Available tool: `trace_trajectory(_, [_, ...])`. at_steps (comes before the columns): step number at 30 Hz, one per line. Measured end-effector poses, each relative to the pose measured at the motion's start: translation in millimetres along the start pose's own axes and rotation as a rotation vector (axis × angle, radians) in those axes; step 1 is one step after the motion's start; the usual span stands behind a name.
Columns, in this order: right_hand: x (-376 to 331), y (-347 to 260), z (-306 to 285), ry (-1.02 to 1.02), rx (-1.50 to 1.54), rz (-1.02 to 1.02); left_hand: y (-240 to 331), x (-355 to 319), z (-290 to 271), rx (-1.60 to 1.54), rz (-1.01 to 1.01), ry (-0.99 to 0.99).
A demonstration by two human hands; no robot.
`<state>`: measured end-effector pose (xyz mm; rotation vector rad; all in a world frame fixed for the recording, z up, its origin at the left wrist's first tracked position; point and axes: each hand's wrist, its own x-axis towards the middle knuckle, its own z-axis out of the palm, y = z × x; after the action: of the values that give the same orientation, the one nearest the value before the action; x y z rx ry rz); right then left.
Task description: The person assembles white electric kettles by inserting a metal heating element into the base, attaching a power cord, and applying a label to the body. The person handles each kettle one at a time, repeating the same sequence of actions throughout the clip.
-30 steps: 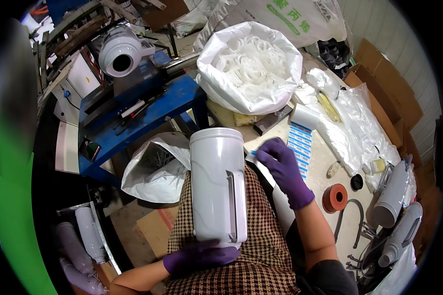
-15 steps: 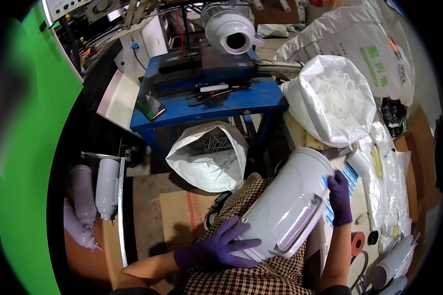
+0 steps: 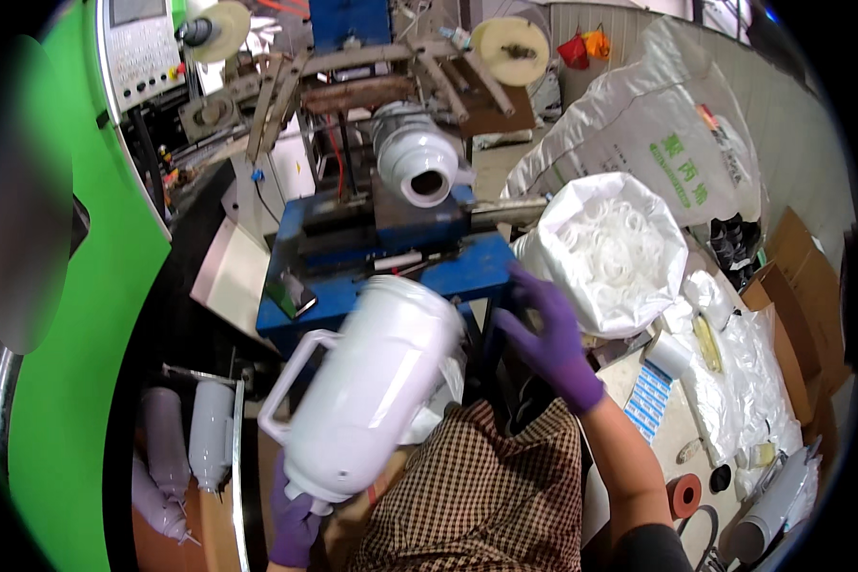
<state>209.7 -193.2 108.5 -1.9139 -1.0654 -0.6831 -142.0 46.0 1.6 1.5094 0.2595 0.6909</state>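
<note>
While the left purple-gloved hand point(image 3: 294, 529) is holding the glossy white-grey plastic jug point(image 3: 372, 381) from below, the jug is hanging at a slant in front of the blue metal bench point(image 3: 481, 271), its wide rimmed end leaning toward the bench. The left fingers are gripping the narrow bottom end, which is lying just above and against them; the jug is hiding some of them, so I cannot tell how all are closing. Its looped handle is sticking out on the left, away from both hands. Near the bench's right front corner, the right purple-gloved hand point(image 3: 551, 345) is hovering with thumb and fingers spread wide, holding nothing, near the jug but apart from it. On the bench, 1 grey jug with a dark round opening point(image 3: 418, 153) is resting. To the bench's right, a white woven sack point(image 3: 555, 265) is holding clear plastic rings point(image 3: 620, 246).
</note>
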Motion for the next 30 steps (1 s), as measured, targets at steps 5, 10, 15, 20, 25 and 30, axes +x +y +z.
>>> trace_trajectory(5, [114.9, 27.7, 79.7, -0.232, -0.509, 0.054, 15.9, 3.3, 11.1, -0.388, -0.002, 0.163])
trace_trajectory(10, [122.5, 50.6, 109.0, 0.252, -0.383, -0.246, 21.7, 38.0, 10.9, -0.228, 0.144, 0.319])
trace_trajectory(15, [51.0, -17.1, 26.0, 0.145, -0.305, -0.308, 45.4, 76.7, 7.7, -0.320, 0.101, 0.333])
trace_trajectory(20, [83.2, 10.3, 41.9, -0.145, -0.443, -0.167, 33.9, 75.8, 28.0, -0.331, 0.071, 0.306])
trace_trajectory(25, [130.3, 40.1, 93.1, -0.198, -0.660, -0.142, 19.1, 20.9, 9.1, -0.232, 0.094, 0.396])
trace_trajectory(30, [132.6, 69.7, 109.2, 0.025, -0.607, -0.325, 20.5, -7.8, -14.8, -0.191, 0.054, 0.493])
